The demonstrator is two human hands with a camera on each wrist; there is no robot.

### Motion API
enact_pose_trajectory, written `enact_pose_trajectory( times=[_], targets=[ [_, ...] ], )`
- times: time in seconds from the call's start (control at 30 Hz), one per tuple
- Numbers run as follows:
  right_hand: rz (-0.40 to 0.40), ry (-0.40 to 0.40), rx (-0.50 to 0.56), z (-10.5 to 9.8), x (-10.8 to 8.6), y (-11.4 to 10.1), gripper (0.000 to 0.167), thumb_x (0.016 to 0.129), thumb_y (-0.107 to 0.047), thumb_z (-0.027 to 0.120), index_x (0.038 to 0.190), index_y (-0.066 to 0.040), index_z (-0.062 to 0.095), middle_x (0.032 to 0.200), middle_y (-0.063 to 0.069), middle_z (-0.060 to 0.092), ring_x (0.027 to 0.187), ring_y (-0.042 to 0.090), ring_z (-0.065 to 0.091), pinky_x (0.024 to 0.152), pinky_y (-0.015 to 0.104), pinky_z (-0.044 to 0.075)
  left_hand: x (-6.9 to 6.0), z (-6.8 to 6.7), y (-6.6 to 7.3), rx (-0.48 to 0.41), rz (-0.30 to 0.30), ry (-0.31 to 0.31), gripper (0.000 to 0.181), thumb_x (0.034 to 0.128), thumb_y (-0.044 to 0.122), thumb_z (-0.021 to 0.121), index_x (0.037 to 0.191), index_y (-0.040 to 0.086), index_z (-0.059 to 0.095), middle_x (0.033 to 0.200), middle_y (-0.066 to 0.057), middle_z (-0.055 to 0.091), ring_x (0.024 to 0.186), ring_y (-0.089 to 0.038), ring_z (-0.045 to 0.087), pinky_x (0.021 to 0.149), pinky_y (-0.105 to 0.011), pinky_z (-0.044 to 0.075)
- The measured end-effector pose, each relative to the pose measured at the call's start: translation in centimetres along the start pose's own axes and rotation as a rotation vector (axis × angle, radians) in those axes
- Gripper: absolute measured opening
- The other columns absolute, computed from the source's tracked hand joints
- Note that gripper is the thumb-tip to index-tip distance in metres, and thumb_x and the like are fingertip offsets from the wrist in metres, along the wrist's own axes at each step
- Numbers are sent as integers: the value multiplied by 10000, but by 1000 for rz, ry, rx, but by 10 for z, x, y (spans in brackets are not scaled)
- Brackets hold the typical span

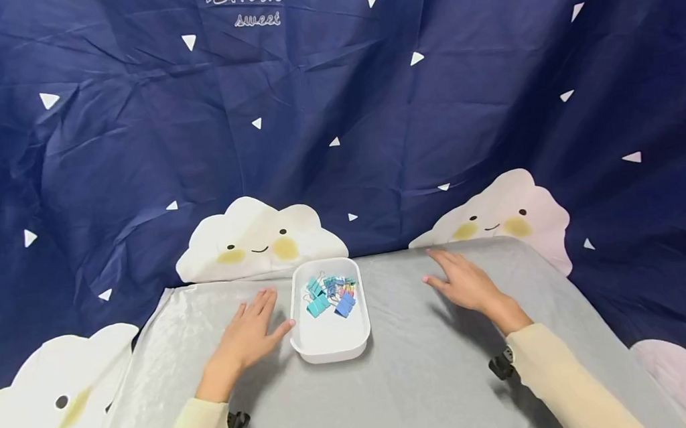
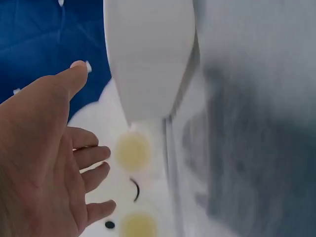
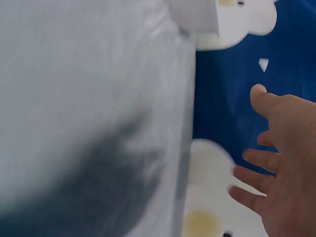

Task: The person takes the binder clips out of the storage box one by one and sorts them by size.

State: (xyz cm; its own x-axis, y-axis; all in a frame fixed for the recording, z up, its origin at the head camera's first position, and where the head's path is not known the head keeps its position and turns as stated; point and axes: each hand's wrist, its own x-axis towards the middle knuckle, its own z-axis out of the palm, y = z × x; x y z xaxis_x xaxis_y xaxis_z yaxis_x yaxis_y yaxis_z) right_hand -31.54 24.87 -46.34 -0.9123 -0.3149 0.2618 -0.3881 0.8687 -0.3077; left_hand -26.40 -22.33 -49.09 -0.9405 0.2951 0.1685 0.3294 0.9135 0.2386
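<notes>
A white plastic box (image 1: 331, 339) stands on the grey cloth, with several binder clips in its far half. A teal binder clip (image 1: 317, 305) and a blue binder clip (image 1: 345, 304) lie nearest its middle; smaller ones in mixed colours are heaped behind them. My left hand (image 1: 250, 339) is beside the box's left side, fingers extended and thumb tip close to the rim; whether it touches I cannot tell. In the left wrist view that hand (image 2: 54, 158) holds nothing. My right hand (image 1: 466, 285) hovers well to the right of the box, fingers spread, and the right wrist view shows it (image 3: 281, 163) holding nothing too.
Grey cloth (image 1: 417, 383) covers the table. Behind it hangs a dark blue curtain (image 1: 320, 81) with white triangles and smiling clouds, which meets the table's far edge. A small black device (image 1: 238, 422) sits at the left wrist, another black device (image 1: 501, 365) at the right.
</notes>
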Motion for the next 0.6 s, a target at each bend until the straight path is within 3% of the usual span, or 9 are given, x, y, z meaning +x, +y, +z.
enact_pose_trajectory(
  times=[0.2, 0.3, 0.6],
  targets=[
    [-101, -19, 70, 6, 23, -49, 515, 1041, -314, 689, 1470, -40, 613, 1452, 178, 655, 1270, 378, 671, 1064, 595, 556, -9, 14, 22, -1, 53, -17, 894, 1064, 643, 488, 1650, -14, 335, 1739, -176, 314, 1631, -357, 287, 1344, -571, 239],
    [-168, -57, 88, 12, 34, -74, 461, 1030, -275, 702, 1425, -43, 652, 1387, 148, 696, 1194, 331, 713, 1015, 538, 593, -12, 21, 30, -10, 49, -44, 898, 1064, 655, 471, 1659, 0, 319, 1758, -148, 277, 1648, -325, 247, 1352, -546, 236],
    [-256, -193, 84, 31, 71, -131, 293, 1016, -207, 723, 1281, -80, 742, 1278, 81, 743, 1118, 257, 733, 956, 417, 616, -14, 31, 35, -57, 30, -69, 898, 1075, 657, 439, 1680, 17, 259, 1792, -104, 156, 1667, -302, 175, 1359, -482, 236]
  ],
)
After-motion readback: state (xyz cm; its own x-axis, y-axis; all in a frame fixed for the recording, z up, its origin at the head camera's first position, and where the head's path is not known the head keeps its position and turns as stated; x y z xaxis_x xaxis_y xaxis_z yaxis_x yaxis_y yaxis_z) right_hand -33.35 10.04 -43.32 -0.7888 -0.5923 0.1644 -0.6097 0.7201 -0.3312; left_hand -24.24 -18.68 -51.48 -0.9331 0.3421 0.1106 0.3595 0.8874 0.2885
